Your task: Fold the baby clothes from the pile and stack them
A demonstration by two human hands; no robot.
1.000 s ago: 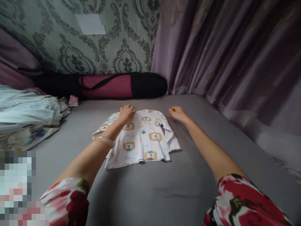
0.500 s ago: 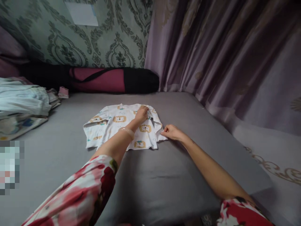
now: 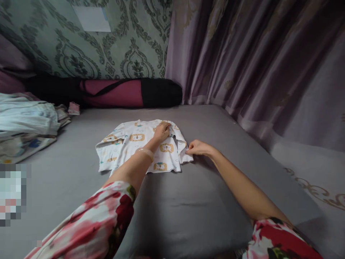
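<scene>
Overall, the shirt [image 3: 140, 145] lies face up and nearly flat near the middle of the bed [image 3: 185, 216], neckline toward the bag [image 3: 115, 94], hem toward me. My left hand [image 3: 162, 131] rests on it by the shoulder on the right side, fingers bent; whether they grip any cloth I cannot tell. My right hand [image 3: 198, 148] has its fingers narrow, thumb and forefinger pinching the lower sleeve on that side at its outer edge, close to the cuff. The other sleeve is bent down, its cuff apart from the clothes pile [image 3: 28, 115] at far left. Gray bedding extends on every side of the shirt: a strip up to the bag, a broad area from hem to near edge, and more between my right hand and the bed's right edge, beside the curtain [image 3: 242, 61].
</scene>
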